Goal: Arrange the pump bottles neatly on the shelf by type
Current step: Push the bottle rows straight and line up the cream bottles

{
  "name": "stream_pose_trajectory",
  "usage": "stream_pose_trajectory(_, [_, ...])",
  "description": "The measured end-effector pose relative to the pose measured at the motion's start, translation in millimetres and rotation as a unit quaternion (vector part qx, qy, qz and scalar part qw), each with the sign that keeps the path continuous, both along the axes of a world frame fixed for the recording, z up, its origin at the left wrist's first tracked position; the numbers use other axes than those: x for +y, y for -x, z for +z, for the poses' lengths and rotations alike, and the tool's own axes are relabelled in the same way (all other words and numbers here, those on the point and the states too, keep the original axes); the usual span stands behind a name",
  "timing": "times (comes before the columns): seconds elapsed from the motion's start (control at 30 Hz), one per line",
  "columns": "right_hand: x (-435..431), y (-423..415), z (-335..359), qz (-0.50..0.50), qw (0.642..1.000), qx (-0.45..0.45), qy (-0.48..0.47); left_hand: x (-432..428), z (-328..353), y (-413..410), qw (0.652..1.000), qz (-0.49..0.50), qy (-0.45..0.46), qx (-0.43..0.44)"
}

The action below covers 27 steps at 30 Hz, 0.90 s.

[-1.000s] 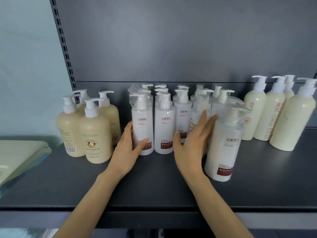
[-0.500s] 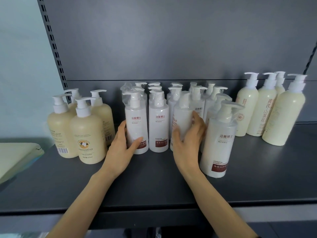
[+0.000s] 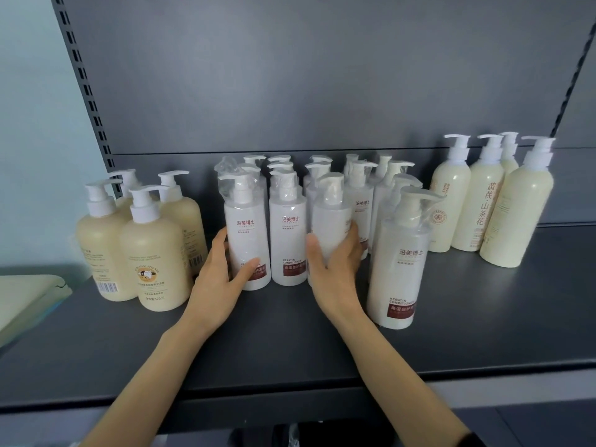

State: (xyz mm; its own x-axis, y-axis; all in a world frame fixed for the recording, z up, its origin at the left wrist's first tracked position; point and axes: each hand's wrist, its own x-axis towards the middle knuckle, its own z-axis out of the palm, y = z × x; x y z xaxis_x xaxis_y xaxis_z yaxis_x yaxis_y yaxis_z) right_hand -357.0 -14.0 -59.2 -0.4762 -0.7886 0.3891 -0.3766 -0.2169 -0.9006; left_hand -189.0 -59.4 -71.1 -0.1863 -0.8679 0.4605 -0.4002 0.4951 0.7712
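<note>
One second ago the right hand [image 3: 335,269] lay with straight fingers against the white conditioner bottles [image 3: 359,201]. Now, as half a second ago, its thumb and fingers are curled round the third bottle [image 3: 330,217] of the front row. This bottle stands upright on the shelf [image 3: 290,343], just beside the second bottle [image 3: 288,233], with its label mostly turned away from the camera. The left hand [image 3: 222,279] has not left the leftmost front bottle [image 3: 246,233]: the thumb lies across the red label and the fingers go round the left side. The lone white bottle [image 3: 401,269] stands as before, in front of the group and to the right of the right wrist, nearer to the front edge than any other bottle. At the left, the beige cow-logo bottles [image 3: 151,253] are near the left hand, with only a narrow gap. At the right, the tall cream bottles [image 3: 483,208] stand apart from the white group, and bare shelf shows between them. A wide bare strip runs along the front edge under both forearms. The back rows reach close to the back panel [image 3: 322,75]. A pale green object [image 3: 25,295] lies at the far left.
</note>
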Motion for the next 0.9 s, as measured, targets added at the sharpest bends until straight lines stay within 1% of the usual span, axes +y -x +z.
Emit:
stream_pose_trajectory(0.07, [-4,-1,-4,0.027,1.0,-0.009,-0.001,1,0,1,1.0,0.0,-0.003,0.001])
stream_pose_trajectory(0.13, [-6,1,-3,0.029,0.999,-0.013,0.004,1,0,0,1.0,0.001,-0.003,0.001])
stream_pose_trajectory(0.27, [-8,6,4,-0.02,0.999,-0.044,-0.013,1,0,0,1.0,0.001,-0.005,0.001])
stream_pose_trajectory(0.33, [-8,5,6,-0.022,0.999,-0.033,-0.031,3,1,0,1.0,0.0,-0.006,0.001])
stream_pose_trajectory(0.4, [-5,3,2,0.007,0.999,-0.018,-0.041,4,1,0,1.0,-0.001,-0.009,0.004])
stream_pose_trajectory(0.53, [0,7,-6,0.078,0.996,-0.024,-0.027,3,0,-1,1.0,0.002,-0.006,0.004])
stream_pose_trajectory(0.67, [0,13,-4,0.046,0.999,-0.011,-0.013,3,0,0,1.0,-0.001,-0.006,0.006])
stream_pose_trajectory(0.73, [1,14,-5,0.04,0.999,0.002,0.001,4,1,1,1.0,0.0,-0.002,0.007])
stream_pose_trajectory(0.9, [-2,17,-8,0.03,1.0,0.001,0.008,4,0,2,1.0,-0.005,0.021,0.006])
